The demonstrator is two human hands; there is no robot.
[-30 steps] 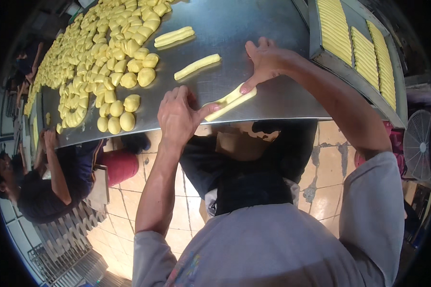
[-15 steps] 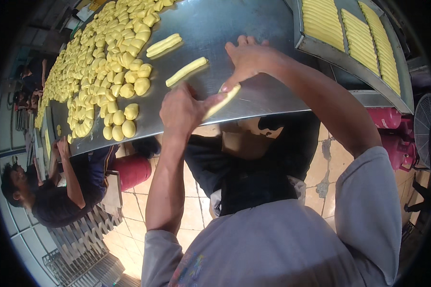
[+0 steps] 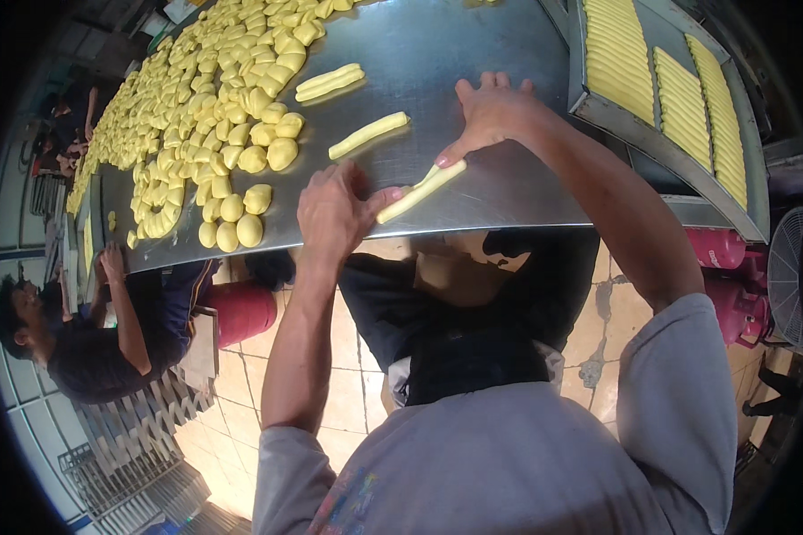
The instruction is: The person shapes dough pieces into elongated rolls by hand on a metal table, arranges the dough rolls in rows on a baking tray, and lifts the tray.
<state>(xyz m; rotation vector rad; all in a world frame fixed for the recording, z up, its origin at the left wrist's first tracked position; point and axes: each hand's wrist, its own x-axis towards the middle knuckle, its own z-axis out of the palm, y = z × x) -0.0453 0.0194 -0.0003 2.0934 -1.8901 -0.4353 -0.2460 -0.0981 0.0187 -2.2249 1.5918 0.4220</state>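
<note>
A pale yellow dough strip (image 3: 419,193) lies slantwise near the front edge of the steel table (image 3: 500,187), a thin flap of dough raised along its far side. My left hand (image 3: 335,209) is at its left end, thumb out against the dough and fingers apart from the thumb, partly curled. At the strip's right end, my right hand (image 3: 493,114) has its fingers spread on the tabletop and its thumb touching the dough. Neither hand is wrapped around the strip. Beyond my left hand lie a finished-looking dough roll (image 3: 368,135) and a pair of joined rolls (image 3: 330,82).
Many yellow dough balls (image 3: 226,236) cover the table's left side. A metal tray (image 3: 700,174) with rows of dough rolls stands at the right. A co-worker (image 3: 98,330) sits at the left. Pink gas cylinders (image 3: 732,308) and a fan (image 3: 787,276) are at right.
The view has shifted slightly, moving the table contents rightward. My thumbs have drawn back from over the strip to its far edge, and more of the dough now shows.
</note>
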